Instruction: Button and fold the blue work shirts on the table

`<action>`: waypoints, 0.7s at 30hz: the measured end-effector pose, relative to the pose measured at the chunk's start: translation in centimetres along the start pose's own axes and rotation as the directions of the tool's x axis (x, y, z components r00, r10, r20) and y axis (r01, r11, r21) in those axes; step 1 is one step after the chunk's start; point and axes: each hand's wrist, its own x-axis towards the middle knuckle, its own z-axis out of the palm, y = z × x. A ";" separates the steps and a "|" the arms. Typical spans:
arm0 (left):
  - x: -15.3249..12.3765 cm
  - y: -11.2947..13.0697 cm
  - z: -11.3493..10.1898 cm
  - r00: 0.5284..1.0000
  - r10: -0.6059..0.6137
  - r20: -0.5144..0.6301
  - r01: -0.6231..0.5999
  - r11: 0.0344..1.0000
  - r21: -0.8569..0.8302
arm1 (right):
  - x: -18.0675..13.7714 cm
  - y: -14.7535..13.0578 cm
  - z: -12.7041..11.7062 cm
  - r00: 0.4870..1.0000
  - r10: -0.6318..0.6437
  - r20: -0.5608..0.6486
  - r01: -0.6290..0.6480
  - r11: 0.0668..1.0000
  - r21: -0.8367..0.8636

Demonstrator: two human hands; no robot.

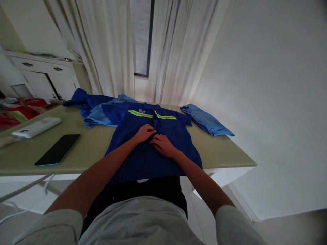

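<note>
A dark blue short-sleeved work shirt (178, 136) lies spread front side up, its collar away from me and its hem hanging over the table's near edge. Yellow-green reflective bands cross its chest, with small white print above the left one. Both hands meet at the middle of its button front. My left hand (145, 132) is closed on the placket just below the bands. Close beside it and a little nearer to me, my right hand (163, 144) has its fingers bent on the same front edge. The buttons and fingertips are too small or hidden to make out.
Crumpled blue garments (102, 110) lie at the back left of the table (219, 153). A folded light blue garment (204, 119) rests at the right. To the left are a black phone (58, 149) and a white device (38, 127). A wall rises at the right.
</note>
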 end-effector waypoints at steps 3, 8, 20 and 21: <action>-0.1 1.0 -0.4 0.998 -0.033 -0.049 0.029 0.997 -0.066 | -0.7 0.3 -0.6 0.997 0.015 -0.070 -0.012 0.999 0.050; -1.2 2.1 -0.1 0.942 -0.255 0.219 0.316 0.892 -0.323 | -1.3 -0.4 -1.9 0.989 0.145 -0.041 -0.139 0.982 0.126; -4.2 1.8 0.5 0.949 -0.272 0.160 0.313 0.879 -0.361 | -1.0 -2.1 1.0 0.982 0.170 -0.085 -0.178 0.979 -0.097; -4.1 1.9 0.5 0.948 -0.277 0.158 0.318 0.866 -0.387 | -1.0 -2.2 1.0 0.981 0.166 -0.098 -0.178 0.976 -0.125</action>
